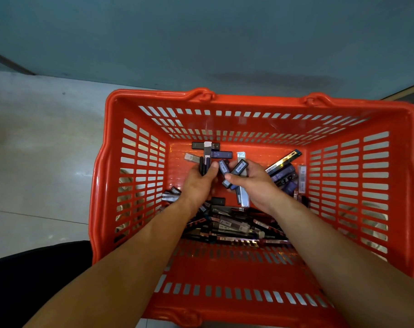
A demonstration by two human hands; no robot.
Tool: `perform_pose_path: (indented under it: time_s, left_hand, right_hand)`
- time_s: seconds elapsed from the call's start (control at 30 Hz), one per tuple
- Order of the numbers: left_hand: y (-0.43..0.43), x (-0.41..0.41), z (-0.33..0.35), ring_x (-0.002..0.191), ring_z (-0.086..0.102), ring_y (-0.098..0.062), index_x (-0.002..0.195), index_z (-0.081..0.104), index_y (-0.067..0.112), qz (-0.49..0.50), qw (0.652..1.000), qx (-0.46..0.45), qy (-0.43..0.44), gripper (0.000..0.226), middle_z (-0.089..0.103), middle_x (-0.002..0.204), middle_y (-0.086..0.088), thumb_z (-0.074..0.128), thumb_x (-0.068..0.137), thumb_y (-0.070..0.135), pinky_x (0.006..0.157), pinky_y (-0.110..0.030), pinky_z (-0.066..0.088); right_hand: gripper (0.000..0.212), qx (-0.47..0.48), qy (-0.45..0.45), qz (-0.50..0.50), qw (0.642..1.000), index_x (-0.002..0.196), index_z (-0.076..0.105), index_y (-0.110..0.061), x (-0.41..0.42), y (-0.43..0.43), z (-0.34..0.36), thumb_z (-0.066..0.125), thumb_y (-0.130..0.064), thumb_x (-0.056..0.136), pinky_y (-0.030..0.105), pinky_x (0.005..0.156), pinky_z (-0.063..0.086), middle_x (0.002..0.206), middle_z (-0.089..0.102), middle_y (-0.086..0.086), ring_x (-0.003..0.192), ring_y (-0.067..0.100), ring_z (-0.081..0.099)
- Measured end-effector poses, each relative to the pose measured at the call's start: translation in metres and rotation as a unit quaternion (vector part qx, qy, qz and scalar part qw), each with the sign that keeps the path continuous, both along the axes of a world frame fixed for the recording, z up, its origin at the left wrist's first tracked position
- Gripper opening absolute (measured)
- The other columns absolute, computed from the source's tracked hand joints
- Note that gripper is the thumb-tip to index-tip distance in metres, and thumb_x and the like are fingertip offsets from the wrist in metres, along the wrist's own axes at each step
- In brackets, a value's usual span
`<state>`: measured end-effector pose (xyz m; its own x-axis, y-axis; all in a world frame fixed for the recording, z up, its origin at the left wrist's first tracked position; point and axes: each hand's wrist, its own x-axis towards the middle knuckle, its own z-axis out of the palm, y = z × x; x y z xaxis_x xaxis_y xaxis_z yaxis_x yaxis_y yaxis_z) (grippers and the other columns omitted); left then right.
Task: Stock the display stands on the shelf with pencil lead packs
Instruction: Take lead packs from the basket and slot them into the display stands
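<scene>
Both my hands reach down into a red plastic basket [139,176]. My left hand [197,183] grips a small bunch of dark pencil lead packs [207,159] standing upright in its fingers. My right hand [253,183] holds a few more dark blue packs [239,167] between thumb and fingers. Loose packs [284,172] lie scattered on the basket floor at the right. A larger heap of packs [234,227] sits under my forearms near the front. The shelf and display stands are out of view.
The basket stands on a pale tiled floor [40,143]. A teal panel [201,39] rises right behind the basket. A dark shape [35,280], probably my clothing, fills the lower left corner.
</scene>
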<state>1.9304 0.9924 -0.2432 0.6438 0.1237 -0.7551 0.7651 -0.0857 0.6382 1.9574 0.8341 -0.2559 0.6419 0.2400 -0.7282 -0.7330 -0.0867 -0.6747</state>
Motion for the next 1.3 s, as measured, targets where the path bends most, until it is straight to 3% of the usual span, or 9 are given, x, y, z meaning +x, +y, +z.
perform_pose_path:
  time_s: [0.23,0.33,0.5,0.63,0.73,0.87,1.07,1.2,1.3]
  left_hand:
    - [0.003,0.003,0.007,0.044,0.047,-0.001,0.096,0.069,0.015,0.001,0.997,-0.071,-0.01,0.016,0.056,0.05,0.017,0.068,0.096,0.031,0.046,-0.016,0.039]
    - [0.006,0.002,0.004,0.044,0.044,-0.006,0.089,0.066,0.013,0.014,0.997,-0.078,0.002,0.012,0.056,0.05,0.014,0.071,0.094,0.023,0.043,-0.017,0.038]
    - [0.006,0.004,0.004,0.053,0.054,-0.014,0.085,0.068,0.015,-0.014,0.999,-0.039,0.002,0.017,0.061,0.058,0.001,0.069,0.096,0.028,0.047,-0.022,0.047]
    - [0.007,0.003,0.0,0.077,0.073,-0.026,0.094,0.073,0.008,-0.019,0.999,-0.035,0.005,0.022,0.076,0.083,-0.011,0.065,0.099,0.028,0.074,-0.035,0.06]
    - [0.009,0.003,-0.002,0.07,0.072,-0.004,0.102,0.067,0.011,-0.003,1.0,-0.023,0.017,0.016,0.076,0.085,-0.002,0.061,0.101,0.026,0.059,-0.017,0.054]
    - [0.007,0.003,-0.003,0.07,0.074,-0.012,0.106,0.065,0.009,0.029,0.997,-0.065,0.02,0.011,0.075,0.09,-0.008,0.058,0.102,0.017,0.059,-0.021,0.057]
    - [0.003,-0.001,-0.005,0.067,0.063,-0.016,0.108,0.063,0.009,-0.003,0.998,-0.061,-0.015,0.022,0.066,0.077,-0.003,0.06,0.101,0.03,0.062,-0.026,0.056]
    - [0.004,-0.001,-0.008,0.064,0.061,-0.014,0.115,0.063,0.01,-0.004,0.998,-0.06,-0.019,0.029,0.066,0.075,0.0,0.064,0.099,0.034,0.058,-0.028,0.054]
    - [0.006,-0.001,-0.013,0.083,0.071,-0.014,0.121,0.064,0.014,-0.002,0.998,-0.06,-0.018,0.041,0.075,0.095,0.002,0.074,0.09,0.039,0.068,-0.027,0.055]
  right_hand:
    - [0.031,-0.037,-0.016,0.038,0.998,0.102,0.068,-0.026,-0.002,0.002,-0.005,0.083,-0.015,0.077,0.051,0.099,0.053,0.103,0.075,0.002,0.103,0.024,0.07]
    - [0.031,-0.052,-0.022,0.065,0.996,0.1,0.069,-0.032,-0.003,0.002,-0.004,0.084,-0.024,0.074,0.049,0.1,0.053,0.104,0.076,-0.003,0.104,0.019,0.07]
    - [0.021,-0.042,-0.01,0.063,0.997,0.099,0.068,-0.024,-0.003,0.005,-0.003,0.074,-0.007,0.088,0.046,0.099,0.054,0.097,0.075,-0.003,0.098,0.017,0.071]
    - [0.022,-0.055,-0.001,0.061,0.997,0.107,0.066,-0.016,-0.006,0.003,-0.006,0.074,-0.007,0.089,0.041,0.095,0.056,0.1,0.074,-0.001,0.099,0.019,0.07]
    - [0.019,-0.063,0.009,0.057,0.996,0.101,0.067,-0.023,-0.005,0.002,-0.008,0.074,-0.01,0.088,0.04,0.085,0.06,0.093,0.074,-0.005,0.096,0.022,0.071]
    - [0.025,-0.059,-0.003,0.072,0.996,0.103,0.07,-0.027,-0.002,0.002,-0.004,0.079,-0.017,0.082,0.047,0.091,0.057,0.098,0.077,-0.004,0.1,0.021,0.072]
    - [0.031,-0.031,0.018,0.066,0.997,0.105,0.07,-0.022,0.002,0.008,0.005,0.059,0.003,0.091,0.038,0.082,0.058,0.086,0.072,-0.002,0.084,0.018,0.068]
    - [0.033,-0.032,0.005,0.068,0.997,0.101,0.073,-0.027,0.0,0.012,0.007,0.06,0.002,0.092,0.04,0.089,0.058,0.096,0.075,-0.001,0.094,0.019,0.07]
    - [0.031,-0.03,-0.018,0.086,0.996,0.097,0.072,-0.028,0.0,0.011,0.011,0.064,0.001,0.092,0.015,0.078,0.052,0.091,0.075,-0.013,0.086,-0.002,0.069]
